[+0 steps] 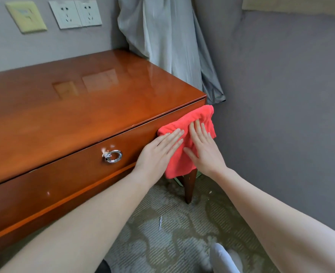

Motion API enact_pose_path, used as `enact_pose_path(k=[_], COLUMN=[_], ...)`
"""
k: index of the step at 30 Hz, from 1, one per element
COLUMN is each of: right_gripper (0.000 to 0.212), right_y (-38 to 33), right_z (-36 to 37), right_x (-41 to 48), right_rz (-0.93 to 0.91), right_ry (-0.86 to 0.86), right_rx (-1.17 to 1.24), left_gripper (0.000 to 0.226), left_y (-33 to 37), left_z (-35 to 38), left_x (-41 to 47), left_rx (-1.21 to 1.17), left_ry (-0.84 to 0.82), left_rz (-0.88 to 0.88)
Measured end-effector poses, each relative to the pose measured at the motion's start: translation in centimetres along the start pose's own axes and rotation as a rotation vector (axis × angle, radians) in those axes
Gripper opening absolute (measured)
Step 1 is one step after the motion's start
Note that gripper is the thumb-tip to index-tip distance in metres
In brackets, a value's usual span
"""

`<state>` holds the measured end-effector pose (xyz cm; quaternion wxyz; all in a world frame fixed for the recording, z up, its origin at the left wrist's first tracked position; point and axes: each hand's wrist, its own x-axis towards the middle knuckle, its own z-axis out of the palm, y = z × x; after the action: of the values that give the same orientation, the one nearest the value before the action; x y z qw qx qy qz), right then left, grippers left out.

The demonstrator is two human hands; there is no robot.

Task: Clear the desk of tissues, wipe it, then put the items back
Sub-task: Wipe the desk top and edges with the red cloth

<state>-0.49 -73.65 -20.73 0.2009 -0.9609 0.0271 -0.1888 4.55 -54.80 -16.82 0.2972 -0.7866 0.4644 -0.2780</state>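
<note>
Together, two flat hands, left (158, 150) and right (204, 148), fingers straight, pressed one fluffy red cloth (184, 164) against the glossy wooden desk (64, 107); one ring handle (113, 156) sat left of them.

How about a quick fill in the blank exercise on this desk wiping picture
The red cloth is pressed against the desk's right front ____.
The left hand and right hand both lie flat on the ____.
The drawer pull is a silver ____.
A grey ____ hangs by the desk's far right corner.
Missing words: corner; cloth; ring; curtain.
</note>
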Motion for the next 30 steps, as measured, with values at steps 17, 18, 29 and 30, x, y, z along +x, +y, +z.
enact_pose_path(k=[17,18,29,30], right_gripper=[0.090,0.090,0.091,0.091], right_y=[-15.2,-16.1,-15.1,-14.5], right_z=[2.6,2.9,1.2,0.9], right_x=[-1.8,-2.1,-2.0,-1.8], right_rz=[0.029,0.019,-0.005,-0.001], right_ry=[0.025,0.018,-0.015,-0.033], right_rx=[0.337,0.341,0.107,0.058], left_gripper=[0.079,0.077,0.073,0.073], left_y=[-7.4,-7.6,-8.4,-8.3], left_z=[-3.5,-3.5,-4.4,-4.4], left_x=[-10.9,-11.8,-12.4,-12.0], left_rx=[0.118,0.084,-0.047,-0.031], left_ry=[-0.179,-0.185,-0.137,-0.141], left_rz=[-0.048,-0.062,-0.106,-0.100])
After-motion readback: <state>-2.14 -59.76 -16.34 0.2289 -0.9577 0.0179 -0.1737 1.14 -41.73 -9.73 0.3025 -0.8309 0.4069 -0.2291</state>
